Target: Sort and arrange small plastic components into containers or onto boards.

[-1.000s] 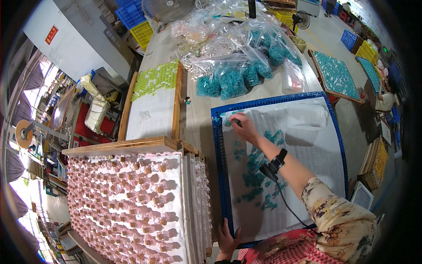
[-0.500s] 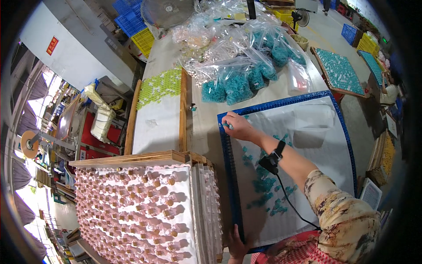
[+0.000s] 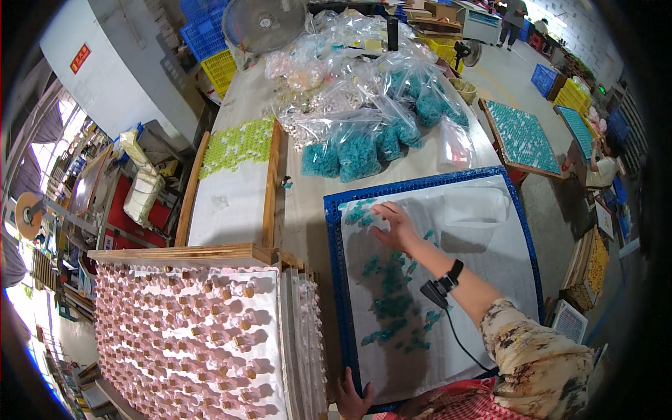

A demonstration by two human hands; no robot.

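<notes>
1. Stretching away from the near edge, a pale grey table (image 3: 301,210) bears, in the head view, a blue-rimmed tray (image 3: 341,297) at the near right, lined with a white sheet (image 3: 504,245).
2. Teal pieces (image 3: 393,306) lie loose on the sheet, mostly in a long patch left of centre, with a small cluster at the far left corner; a translucent container (image 3: 476,205) sits at the far right.
3. Beyond the tray, clear bags (image 3: 358,150) of teal pieces are heaped with paler bags.
4. At the near left stands a stack of boards (image 3: 280,315) with pink pieces (image 3: 168,315); behind it, a wood-edged board (image 3: 231,203) carries green pieces (image 3: 238,143).
5. Around the room are a large fan (image 3: 262,24) and a yellow crate (image 3: 218,71) at the far left, a tilted teal-covered board (image 3: 521,136) at the right, and a co-worker (image 3: 602,171) farther right.
6. The right hand (image 3: 393,225) reaches over the sheet's far left part, palm down and open, fingers parted, just beside the small cluster; contact with the sheet cannot be told.
7. The left hand (image 3: 353,397) is at the tray's near left corner, fingers and thumb spread; whether it grips the rim cannot be told.
</notes>
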